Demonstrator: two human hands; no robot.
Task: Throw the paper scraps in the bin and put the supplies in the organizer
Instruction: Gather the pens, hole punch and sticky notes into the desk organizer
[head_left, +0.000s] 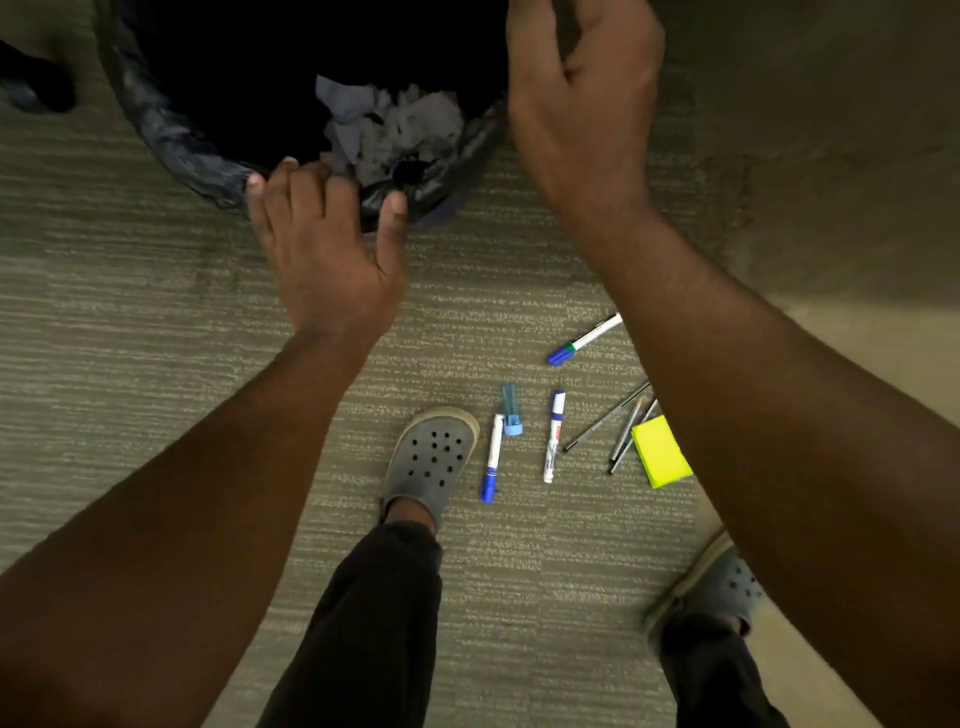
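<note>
A bin with a black liner (171, 140) stands at the top, with crumpled grey paper scraps (395, 130) inside. My left hand (322, 244) rests on the bin's near rim, fingers bent over the edge and thumb on the liner, with nothing seen in it. My right hand (582, 114) hovers at the bin's right edge, fingers loosely curled and holding nothing visible. On the carpet lie three blue-capped markers (584, 340) (492, 457) (553, 436), a small blue plastic piece (511, 410), several thin pens (608, 415) and a yellow sticky-note pad (661, 452). The organizer is out of view.
My feet in grey clogs (434, 457) (722, 587) stand on the striped carpet (130, 338), the left one close to the markers. A plain beige surface (831, 156) runs along the right side. A dark object (31, 78) sits at the top left.
</note>
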